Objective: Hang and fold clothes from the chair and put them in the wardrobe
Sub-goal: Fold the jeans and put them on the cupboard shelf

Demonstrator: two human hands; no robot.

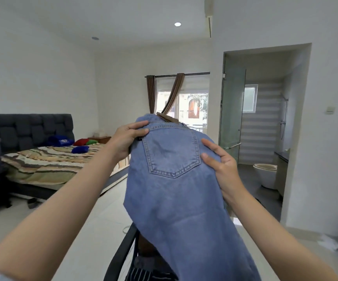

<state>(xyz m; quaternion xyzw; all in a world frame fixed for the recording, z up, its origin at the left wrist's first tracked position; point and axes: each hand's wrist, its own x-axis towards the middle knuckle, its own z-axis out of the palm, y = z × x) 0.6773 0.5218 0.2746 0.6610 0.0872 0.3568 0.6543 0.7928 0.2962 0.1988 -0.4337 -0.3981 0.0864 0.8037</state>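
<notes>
Left hand (128, 138) grips blue jeans (176, 189) at the waistband. Right hand (220, 167) holds the opposite edge, fingers curled on denim. Jeans hang above a dark chair (121, 252).

home bedroom | bed (48, 159); curtains (151, 92); ensuite toilet (265, 175)

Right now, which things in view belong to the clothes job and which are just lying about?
Job:
- blue jeans, gripped by the left hand and right hand
- black chair below them
- striped garment on the chair

Lying about:
- bed
- coloured cushions on it
- toilet
</notes>
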